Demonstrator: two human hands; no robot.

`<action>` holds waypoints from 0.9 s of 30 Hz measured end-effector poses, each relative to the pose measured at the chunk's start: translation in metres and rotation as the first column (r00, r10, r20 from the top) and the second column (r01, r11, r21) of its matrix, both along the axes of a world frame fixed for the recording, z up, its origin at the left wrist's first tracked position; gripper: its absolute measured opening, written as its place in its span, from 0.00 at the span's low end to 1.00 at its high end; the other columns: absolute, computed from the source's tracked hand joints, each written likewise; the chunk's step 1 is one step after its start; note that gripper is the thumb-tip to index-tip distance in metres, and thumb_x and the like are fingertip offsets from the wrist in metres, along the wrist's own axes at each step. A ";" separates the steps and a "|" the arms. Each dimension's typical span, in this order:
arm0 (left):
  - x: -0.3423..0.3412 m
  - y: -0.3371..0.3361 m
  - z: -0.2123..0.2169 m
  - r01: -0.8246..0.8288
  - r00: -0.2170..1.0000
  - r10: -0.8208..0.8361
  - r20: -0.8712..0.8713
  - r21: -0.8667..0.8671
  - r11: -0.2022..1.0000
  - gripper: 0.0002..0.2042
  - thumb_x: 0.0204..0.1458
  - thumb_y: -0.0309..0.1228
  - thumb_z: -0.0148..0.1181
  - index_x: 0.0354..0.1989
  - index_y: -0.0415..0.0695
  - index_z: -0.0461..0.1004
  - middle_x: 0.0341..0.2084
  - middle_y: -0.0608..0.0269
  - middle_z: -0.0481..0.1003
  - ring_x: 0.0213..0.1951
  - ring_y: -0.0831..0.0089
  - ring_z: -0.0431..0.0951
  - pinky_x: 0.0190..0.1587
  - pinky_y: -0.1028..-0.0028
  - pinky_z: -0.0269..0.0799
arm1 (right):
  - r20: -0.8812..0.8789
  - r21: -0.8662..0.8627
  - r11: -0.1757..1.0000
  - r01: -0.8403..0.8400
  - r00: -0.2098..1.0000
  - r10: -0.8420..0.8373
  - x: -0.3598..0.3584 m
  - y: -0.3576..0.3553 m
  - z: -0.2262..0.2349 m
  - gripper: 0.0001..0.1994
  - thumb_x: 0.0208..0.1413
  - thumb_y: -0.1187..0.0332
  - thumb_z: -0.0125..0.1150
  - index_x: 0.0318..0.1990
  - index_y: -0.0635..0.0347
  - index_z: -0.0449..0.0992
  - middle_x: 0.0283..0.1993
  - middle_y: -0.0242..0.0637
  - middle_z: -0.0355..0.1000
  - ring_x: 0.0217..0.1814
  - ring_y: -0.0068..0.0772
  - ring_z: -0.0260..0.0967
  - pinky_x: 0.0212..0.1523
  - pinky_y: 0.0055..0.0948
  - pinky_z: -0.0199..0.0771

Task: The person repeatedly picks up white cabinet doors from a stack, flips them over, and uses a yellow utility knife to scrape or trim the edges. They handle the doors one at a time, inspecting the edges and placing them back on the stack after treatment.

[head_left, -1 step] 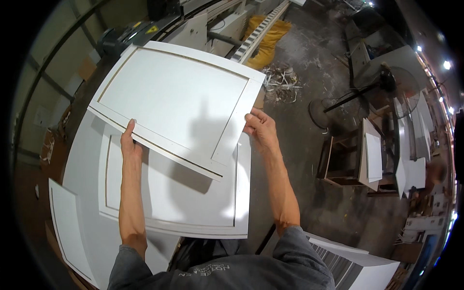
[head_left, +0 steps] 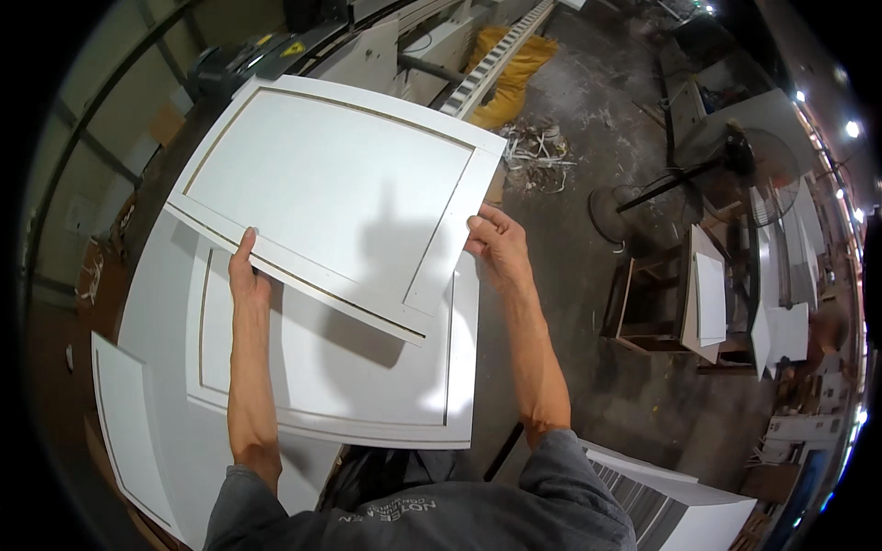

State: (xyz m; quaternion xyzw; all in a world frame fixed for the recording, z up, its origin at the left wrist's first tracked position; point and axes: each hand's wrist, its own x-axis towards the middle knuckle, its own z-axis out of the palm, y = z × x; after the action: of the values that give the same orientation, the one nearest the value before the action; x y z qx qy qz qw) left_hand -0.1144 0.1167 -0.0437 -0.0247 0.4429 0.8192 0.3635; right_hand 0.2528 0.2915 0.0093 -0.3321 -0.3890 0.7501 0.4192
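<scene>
A white panel (head_left: pixel 331 174) with a narrow groove forming a rectangle on its face is held up, tilted, between both hands. My left hand (head_left: pixel 248 271) grips its near edge, thumb on top and the other fingers hidden beneath. At the right edge, my right hand (head_left: pixel 499 243) pinches the same panel with the thumb on its face. Below it lies a second white grooved panel (head_left: pixel 303 422), partly covered and shaded by the raised one. That lower panel rests on a larger white surface (head_left: pixel 152 308).
Another white panel (head_left: pixel 133 413) stands at the lower left. Machinery with a belt track (head_left: pixel 501 60) and a yellow sack (head_left: pixel 514 78) is at the far side. A pedestal fan (head_left: pixel 675 184) and a wooden stand (head_left: pixel 661 294) are to the right; stacked boards (head_left: pixel 680 496) sit lower right.
</scene>
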 end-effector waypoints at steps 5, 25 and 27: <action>0.045 -0.083 0.009 -0.089 0.995 0.089 -0.041 -0.008 0.996 0.19 0.56 0.28 0.63 0.53 0.31 0.69 0.46 0.52 0.75 0.49 0.61 0.77 0.54 0.64 0.76 | 0.220 0.114 0.992 -0.062 0.975 0.035 0.017 -0.044 -0.007 0.31 0.54 0.71 0.70 0.60 0.82 0.64 0.31 0.30 0.74 0.28 0.16 0.69 0.31 0.16 0.72; 0.124 -0.245 0.035 0.103 0.980 -0.165 -0.116 -0.414 0.904 0.22 0.58 0.37 0.63 0.50 0.28 0.70 0.39 0.53 0.77 0.41 0.67 0.79 0.47 0.67 0.77 | 0.330 -0.144 0.974 -0.175 0.919 0.214 0.090 -0.186 -0.018 0.24 0.57 0.77 0.62 0.60 0.75 0.66 0.38 0.35 0.76 0.30 0.19 0.71 0.33 0.18 0.74; 0.116 -0.262 0.025 0.325 0.917 -0.398 -0.014 -0.553 0.767 0.19 0.58 0.39 0.63 0.42 0.31 0.74 0.32 0.53 0.79 0.31 0.67 0.81 0.38 0.69 0.79 | 0.361 -0.123 0.980 -0.159 0.912 0.194 0.103 -0.188 -0.024 0.21 0.56 0.79 0.60 0.58 0.73 0.67 0.34 0.31 0.74 0.29 0.17 0.67 0.29 0.17 0.68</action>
State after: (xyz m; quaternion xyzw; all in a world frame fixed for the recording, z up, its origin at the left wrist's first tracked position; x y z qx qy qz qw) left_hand 0.0019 -0.1452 -0.0190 0.0132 0.6742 0.5753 0.4630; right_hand 0.3560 0.1036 -0.0145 -0.4502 -0.4552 0.7253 0.2531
